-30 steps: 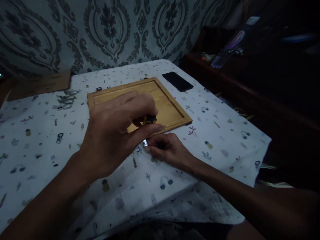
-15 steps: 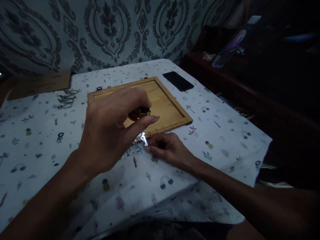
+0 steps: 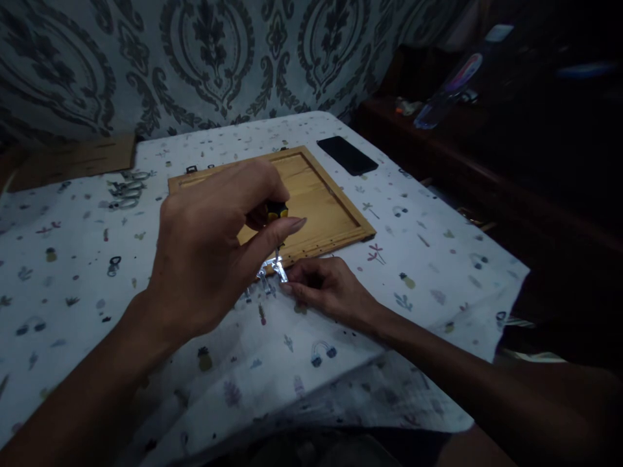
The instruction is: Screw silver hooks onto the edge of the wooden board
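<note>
A shallow wooden tray [image 3: 335,220] lies on the patterned tablecloth. My left hand [image 3: 209,253] hovers over its near edge, fingers closed round a small screwdriver [image 3: 276,211] with a black and yellow handle, shaft pointing down. The tip meets a shiny metal hook [image 3: 278,268] at the tray's front rim. My right hand [image 3: 328,288] rests on the cloth just in front of the tray, fingers pinched on that hook. More small metal pieces [image 3: 263,282] lie beside it.
A black phone [image 3: 346,155] lies beyond the tray's right corner. Several metal hooks [image 3: 124,191] sit at the far left, near a brown board [image 3: 73,159]. The table edge [image 3: 516,272] drops off at right toward dark furniture with a plastic bottle [image 3: 450,91].
My left hand has lifted slightly and drawn left with the screwdriver, uncovering the shiny hook and its shaft. My right hand has stayed in place.
</note>
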A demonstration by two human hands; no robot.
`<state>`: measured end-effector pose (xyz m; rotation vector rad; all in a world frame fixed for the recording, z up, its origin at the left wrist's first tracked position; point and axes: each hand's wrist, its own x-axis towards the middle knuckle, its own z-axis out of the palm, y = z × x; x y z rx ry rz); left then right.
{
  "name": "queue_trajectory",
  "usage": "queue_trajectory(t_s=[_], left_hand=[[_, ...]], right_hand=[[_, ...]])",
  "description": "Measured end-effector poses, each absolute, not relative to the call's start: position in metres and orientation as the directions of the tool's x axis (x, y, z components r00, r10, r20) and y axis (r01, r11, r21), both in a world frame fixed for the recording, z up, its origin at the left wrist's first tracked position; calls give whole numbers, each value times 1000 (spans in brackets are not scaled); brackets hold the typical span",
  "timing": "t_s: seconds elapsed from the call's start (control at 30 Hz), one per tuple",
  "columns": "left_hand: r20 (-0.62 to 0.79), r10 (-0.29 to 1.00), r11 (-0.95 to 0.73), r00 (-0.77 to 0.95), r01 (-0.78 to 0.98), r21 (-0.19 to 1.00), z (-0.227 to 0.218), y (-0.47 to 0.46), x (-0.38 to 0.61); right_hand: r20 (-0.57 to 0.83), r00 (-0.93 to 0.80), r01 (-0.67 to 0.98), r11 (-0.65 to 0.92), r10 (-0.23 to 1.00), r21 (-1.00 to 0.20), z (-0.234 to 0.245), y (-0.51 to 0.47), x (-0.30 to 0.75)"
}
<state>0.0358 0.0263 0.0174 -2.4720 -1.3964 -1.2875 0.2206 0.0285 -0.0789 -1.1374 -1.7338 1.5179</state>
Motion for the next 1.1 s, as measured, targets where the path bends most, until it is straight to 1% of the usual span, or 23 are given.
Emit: queue_trajectory(t_s=[0.2,0.4,0.8,0.97,1.1], left_hand=[[676,690,-591,260,741,318,17,26,35],[681,677,-593,278,755,280,16,26,35],[676,673,-608,301,745,273,18,26,36],[667,672,-636,323,713,296,21,25,38],[675,639,-668,369,701,249,21,24,38]], right_hand=[[-122,-486,217,-15,866,-976,-80,29,221],[-125,-484,254,2,866,-967,-79,29,221],[-102,-485,257,30,868,-966,-78,29,221],[-108,-486,271,32,867,-962,-77,29,220],[-91,-489,251,41,868,-967,-78,29,220]])
